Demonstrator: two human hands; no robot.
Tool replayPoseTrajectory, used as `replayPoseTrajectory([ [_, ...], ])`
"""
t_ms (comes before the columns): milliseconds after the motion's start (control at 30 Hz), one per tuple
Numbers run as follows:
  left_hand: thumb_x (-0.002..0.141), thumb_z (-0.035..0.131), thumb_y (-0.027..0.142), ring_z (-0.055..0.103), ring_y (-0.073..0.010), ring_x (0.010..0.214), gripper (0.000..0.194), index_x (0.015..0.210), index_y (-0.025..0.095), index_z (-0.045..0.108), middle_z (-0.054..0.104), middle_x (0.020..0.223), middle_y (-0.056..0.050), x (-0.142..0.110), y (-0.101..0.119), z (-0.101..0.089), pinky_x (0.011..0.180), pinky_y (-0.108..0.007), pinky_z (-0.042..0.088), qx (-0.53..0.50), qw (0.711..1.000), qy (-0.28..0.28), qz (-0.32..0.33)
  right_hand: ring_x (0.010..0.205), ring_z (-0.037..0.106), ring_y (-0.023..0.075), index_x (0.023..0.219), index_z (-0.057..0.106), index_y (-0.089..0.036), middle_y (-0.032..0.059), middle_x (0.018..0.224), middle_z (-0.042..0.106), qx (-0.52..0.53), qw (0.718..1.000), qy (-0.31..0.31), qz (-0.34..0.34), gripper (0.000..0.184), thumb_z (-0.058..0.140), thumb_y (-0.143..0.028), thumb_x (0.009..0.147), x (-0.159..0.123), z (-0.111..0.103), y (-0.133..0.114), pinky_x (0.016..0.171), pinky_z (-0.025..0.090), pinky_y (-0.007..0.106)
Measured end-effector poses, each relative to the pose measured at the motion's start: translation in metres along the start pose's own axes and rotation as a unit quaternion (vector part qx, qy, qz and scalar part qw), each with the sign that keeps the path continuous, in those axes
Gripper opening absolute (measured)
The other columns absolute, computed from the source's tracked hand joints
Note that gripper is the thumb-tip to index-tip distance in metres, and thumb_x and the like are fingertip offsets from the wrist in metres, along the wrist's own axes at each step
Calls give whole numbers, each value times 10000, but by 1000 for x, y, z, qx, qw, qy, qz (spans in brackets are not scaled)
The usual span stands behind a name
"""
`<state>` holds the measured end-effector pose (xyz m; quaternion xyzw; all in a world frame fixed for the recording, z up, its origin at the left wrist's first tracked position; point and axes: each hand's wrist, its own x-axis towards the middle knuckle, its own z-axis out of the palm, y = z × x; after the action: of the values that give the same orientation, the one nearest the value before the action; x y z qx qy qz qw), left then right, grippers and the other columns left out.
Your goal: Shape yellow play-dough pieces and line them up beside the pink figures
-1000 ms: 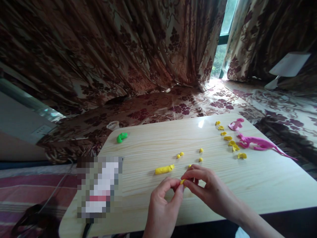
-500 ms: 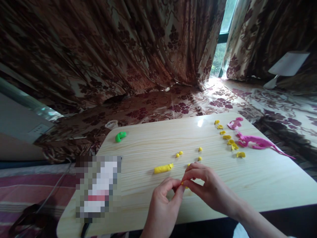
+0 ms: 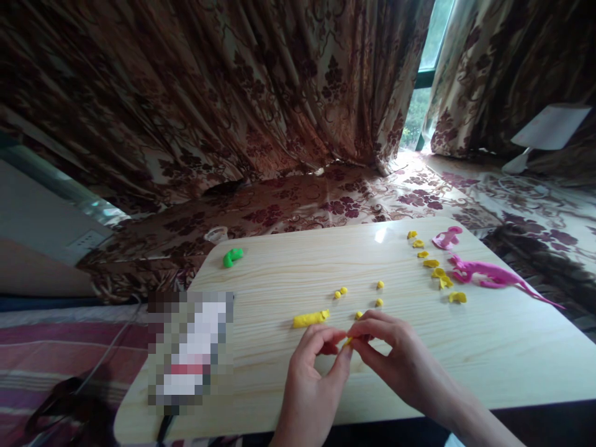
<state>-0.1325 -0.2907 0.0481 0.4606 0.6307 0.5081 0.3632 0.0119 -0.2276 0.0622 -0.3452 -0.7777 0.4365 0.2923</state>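
Note:
Between the fingertips of both hands is a small piece of yellow modelling clay (image 3: 348, 341). My left hand (image 3: 316, 372) pinches it from the left, thumb and forefinger curled round it. From the other side my right hand (image 3: 395, 354) grips it with thumb and forefinger; its lower fingers are partly hidden. Just beyond the hands lies a yellow clay roll (image 3: 310, 319) with a ragged right end. Several little yellow clay balls (image 3: 380, 285) are scattered past the fingers, one (image 3: 359, 315) close to my right forefinger.
On the right of the wooden table (image 3: 270, 273) lie several thin yellow clay pieces (image 3: 431, 263), a pink clay lizard-like figure (image 3: 488, 274) and another pink clay shape (image 3: 447, 238). A green clay piece (image 3: 232, 257) sits far left. A blurred-out object (image 3: 195, 347) lies front left.
The left forefinger has lifted slightly from the pinch, and more of the yellow piece shows between the hands. The whole view has shifted slightly; the other clay pieces stay put on the table.

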Motion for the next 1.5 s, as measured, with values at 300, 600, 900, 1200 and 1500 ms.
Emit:
replayPoseTrajectory([
  [300,780,613,246,591,-147,701,101,791,161,666,648,710,-9,-2,-1,0,659,-215,459,-62,993,-35,-92,722,560,127,810,626,-199,-2,767,605,24,999,6,30,91,564,-234,867,-5,7,3,669,439,237],
  [600,722,681,282,549,-111,618,146,773,151,644,625,631,11,-6,1,12,611,-189,446,-183,972,33,-141,747,601,125,863,618,-191,-2,815,643,83,994,8,66,93,560,-263,872,-7,10,5,697,465,223],
  [900,738,671,306,566,-137,651,168,782,146,694,647,652,-7,-6,7,5,635,-214,445,-116,985,3,-126,722,580,136,837,631,-185,14,780,622,33,999,-3,43,163,501,-256,906,-7,8,7,662,446,245],
  [1200,783,636,299,538,-126,650,168,791,140,692,622,651,2,-8,-1,5,622,-213,429,-110,987,-37,-115,685,552,116,730,613,-180,-2,725,574,33,999,7,17,211,504,-236,903,-7,9,5,650,434,238],
  [1500,739,681,280,572,-136,683,169,827,139,654,636,682,-10,-12,3,12,694,-248,457,-225,959,10,-175,722,607,138,853,604,-181,6,769,647,86,993,0,77,135,512,-270,896,-11,12,8,686,473,246],
])
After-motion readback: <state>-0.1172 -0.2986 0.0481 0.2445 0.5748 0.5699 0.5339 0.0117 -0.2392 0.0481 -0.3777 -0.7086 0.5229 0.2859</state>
